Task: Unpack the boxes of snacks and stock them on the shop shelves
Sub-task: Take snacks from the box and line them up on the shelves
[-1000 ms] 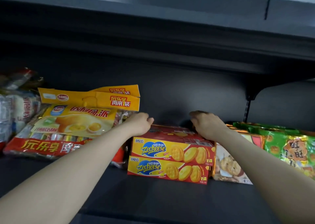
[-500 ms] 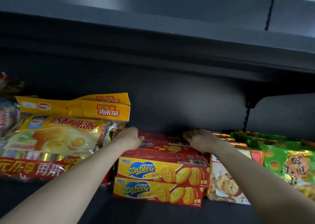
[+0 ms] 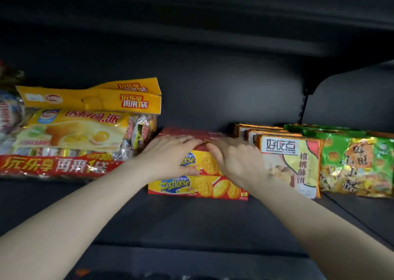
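Note:
Two yellow-and-red Zecheese biscuit boxes are stacked on the dark shelf [image 3: 191, 220]: the lower box [image 3: 181, 184] shows its whole front, the upper box [image 3: 205, 162] is mostly covered by my hands. More red box tops [image 3: 187, 131] lie behind them. My left hand [image 3: 170, 154] rests on the upper box, fingers flat on its top and thumb against its front. My right hand [image 3: 232, 160] lies over the box's right part, its fingertips meeting those of my left hand at the top front edge.
Big yellow egg-pie bags [image 3: 74, 128] are piled to the left, touching the boxes' side. Walnut-cookie packs [image 3: 292, 158] stand upright just right of the boxes, with green snack bags [image 3: 354, 164] beyond. A shelf overhead [image 3: 191, 23] is close; bare shelf lies in front.
Both hands have drawn back from the rear of the stack to the front edge of the upper box and come together. The view has tilted down and moved closer.

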{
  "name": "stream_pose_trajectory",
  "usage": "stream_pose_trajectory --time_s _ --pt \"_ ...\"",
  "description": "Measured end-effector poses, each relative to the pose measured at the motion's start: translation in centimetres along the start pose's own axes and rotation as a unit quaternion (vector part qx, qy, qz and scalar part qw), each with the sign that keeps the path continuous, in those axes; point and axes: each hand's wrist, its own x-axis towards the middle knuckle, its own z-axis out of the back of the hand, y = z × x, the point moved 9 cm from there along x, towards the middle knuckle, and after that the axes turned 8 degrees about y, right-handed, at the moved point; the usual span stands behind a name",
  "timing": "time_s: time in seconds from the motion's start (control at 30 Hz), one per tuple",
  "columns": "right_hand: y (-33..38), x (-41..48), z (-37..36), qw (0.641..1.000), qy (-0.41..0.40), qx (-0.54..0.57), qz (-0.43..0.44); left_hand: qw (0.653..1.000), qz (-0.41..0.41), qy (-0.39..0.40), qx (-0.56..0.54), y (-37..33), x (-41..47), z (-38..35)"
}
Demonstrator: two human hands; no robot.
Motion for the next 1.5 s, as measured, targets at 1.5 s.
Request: stream_pose_trajectory --time_s 1.5 --pt "28.8 3.1 -0.9 0.984 0.032 -0.074 0.160 0.995 0.105 -0.005 0.004 24.3 -24.8 -3.4"
